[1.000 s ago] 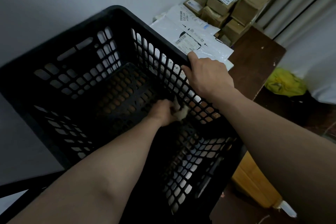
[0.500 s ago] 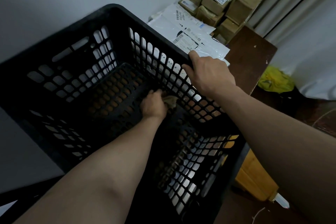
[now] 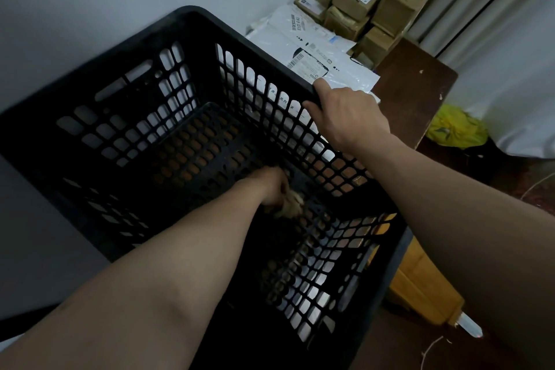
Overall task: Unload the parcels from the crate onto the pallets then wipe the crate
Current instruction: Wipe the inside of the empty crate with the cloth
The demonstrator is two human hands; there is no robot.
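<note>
One cloth [image 3: 290, 208] in left hand [image 3: 270, 186] inside crate [image 3: 192, 13]; right hand [image 3: 348, 120] grips rim [image 3: 270, 64].

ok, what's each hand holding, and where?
Right hand grips the black crate by its right wall's top rim. Left hand grips a bunched-up rag, down on the crate floor.

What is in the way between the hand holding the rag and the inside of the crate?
Nothing visible. The crate holds no parcels, and the left hand has the rag down near the floor by the right-hand wall. The right hand grips the rim, clear of the wiping.
</note>
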